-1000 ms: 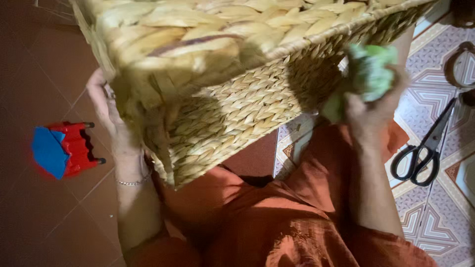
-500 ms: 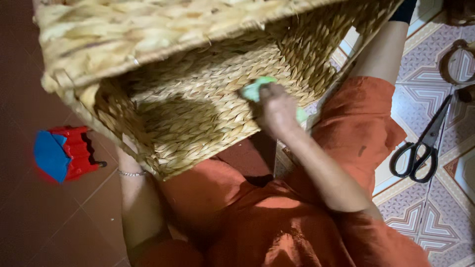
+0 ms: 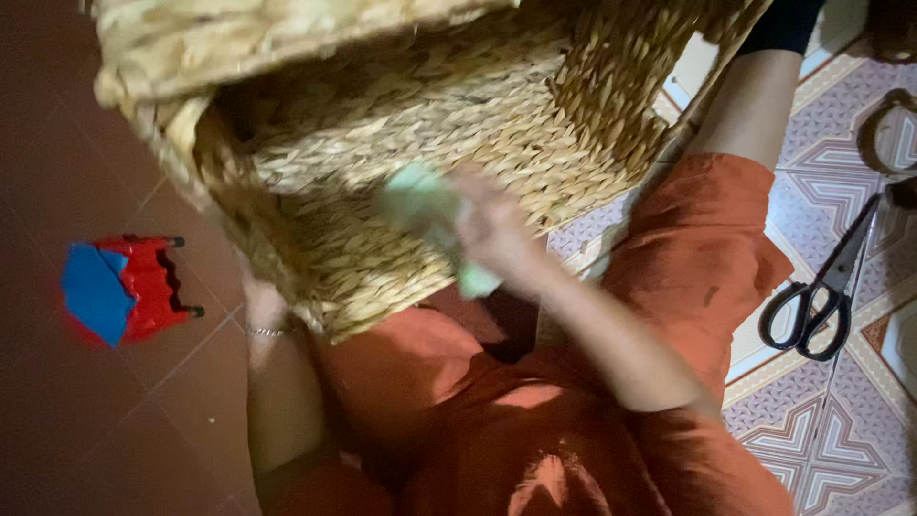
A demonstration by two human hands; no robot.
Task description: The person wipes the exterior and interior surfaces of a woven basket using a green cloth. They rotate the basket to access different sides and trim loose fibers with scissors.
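Observation:
A large woven straw basket (image 3: 401, 124) is tipped on its side over my lap, its open inside facing me. My right hand (image 3: 492, 229) is inside the opening, shut on a crumpled pale green cloth (image 3: 425, 210) pressed against the basket's inner wall; both are blurred. My left hand is hidden behind the basket's lower left edge. Only its wrist (image 3: 263, 320) with a thin bracelet shows, reaching up under the basket.
Black-handled scissors (image 3: 826, 287) lie on the patterned tile floor at the right. A small red and blue plastic stool (image 3: 119, 287) stands on the dark red floor at the left. My orange clothing (image 3: 573, 420) fills the lower middle. A brown ring-shaped object (image 3: 884, 129) lies far right.
The basket has tipped further, showing more of its inside. My right hand moved with the green cloth from the basket's right outer side into the opening and leftward along the inner wall.

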